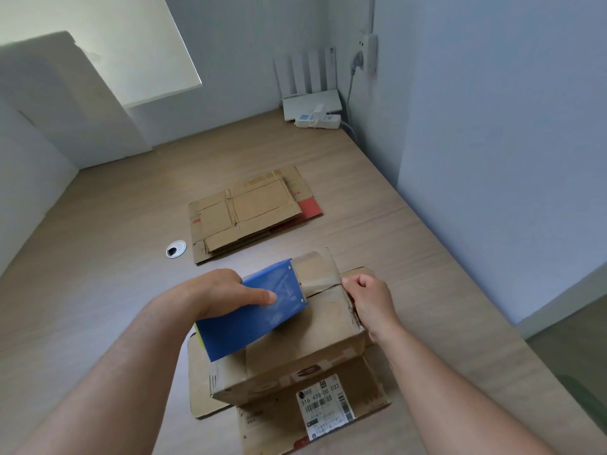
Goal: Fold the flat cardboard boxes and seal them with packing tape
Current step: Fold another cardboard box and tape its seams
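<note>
A folded brown cardboard box (295,349) stands near the table's front edge, its top flaps closed with a seam across them. My left hand (226,293) grips a blue tape dispenser (256,310) resting over the box top. A strip of clear tape (315,267) runs from the dispenser toward the box's far edge. My right hand (371,300) pinches the free end of that tape at the right side of the box. A stack of flat cardboard boxes (249,211) lies further back on the table.
The box stands on flat cardboard (315,425) carrying a shipping label. A round cable hole (176,249) sits left of the stack. A white router (312,103) and power strip (317,121) occupy the far corner by the wall.
</note>
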Demonstrator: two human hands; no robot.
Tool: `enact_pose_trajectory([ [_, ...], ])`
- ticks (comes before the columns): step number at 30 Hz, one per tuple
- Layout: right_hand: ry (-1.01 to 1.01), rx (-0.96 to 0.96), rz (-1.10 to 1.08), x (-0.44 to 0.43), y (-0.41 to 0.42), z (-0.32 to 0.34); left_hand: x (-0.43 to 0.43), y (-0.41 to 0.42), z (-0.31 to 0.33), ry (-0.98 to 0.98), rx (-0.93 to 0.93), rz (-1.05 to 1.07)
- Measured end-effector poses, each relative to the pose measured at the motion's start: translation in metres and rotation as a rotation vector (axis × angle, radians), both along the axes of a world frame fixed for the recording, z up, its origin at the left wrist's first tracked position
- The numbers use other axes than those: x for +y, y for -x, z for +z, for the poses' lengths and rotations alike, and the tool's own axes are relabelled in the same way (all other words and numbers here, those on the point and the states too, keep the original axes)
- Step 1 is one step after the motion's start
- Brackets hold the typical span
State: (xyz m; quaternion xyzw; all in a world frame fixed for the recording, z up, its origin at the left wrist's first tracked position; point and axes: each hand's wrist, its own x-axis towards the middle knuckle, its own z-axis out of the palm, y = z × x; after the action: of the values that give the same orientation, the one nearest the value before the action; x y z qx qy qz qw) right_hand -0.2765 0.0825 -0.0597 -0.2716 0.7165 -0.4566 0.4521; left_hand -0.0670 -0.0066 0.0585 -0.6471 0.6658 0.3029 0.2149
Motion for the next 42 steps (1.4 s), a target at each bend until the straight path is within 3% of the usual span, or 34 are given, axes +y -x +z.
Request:
enact_pose_trajectory([
  [3, -0.171, 0.031, -0.014, 0.008, 0.005, -0.011, 0.003, 0.000, 0.000, 0.007, 0.001, 0.007],
  [8, -0.061, 0.377, 0.021, 0.006, -0.004, 0.006, 0.005, 0.003, 0.004, 0.004, 0.007, 0.020],
  [12, -0.128, 0.661, 0.173, -0.006, -0.024, 0.016, 0.006, 0.003, 0.006, -0.018, 0.029, 0.025],
  [19, -0.025, 0.612, 0.153, -0.009, -0.020, 0.011, -0.001, -0.005, 0.020, -0.058, 0.104, -0.003],
  [22, -0.022, 0.599, 0.164, -0.014, -0.016, 0.008, -0.006, -0.019, 0.029, -0.178, 0.246, 0.057],
  [27, -0.009, 0.624, 0.158, -0.016, -0.013, 0.005, -0.016, -0.083, 0.025, -0.342, 0.290, 0.076],
  [34, -0.021, 0.656, 0.150, -0.018, -0.015, 0.005, -0.024, -0.205, 0.016, -0.406, 0.198, 0.213],
  [42, -0.017, 0.662, 0.116, -0.017, -0.022, 0.006, -0.022, -0.194, -0.010, -0.240, 0.043, 0.136],
])
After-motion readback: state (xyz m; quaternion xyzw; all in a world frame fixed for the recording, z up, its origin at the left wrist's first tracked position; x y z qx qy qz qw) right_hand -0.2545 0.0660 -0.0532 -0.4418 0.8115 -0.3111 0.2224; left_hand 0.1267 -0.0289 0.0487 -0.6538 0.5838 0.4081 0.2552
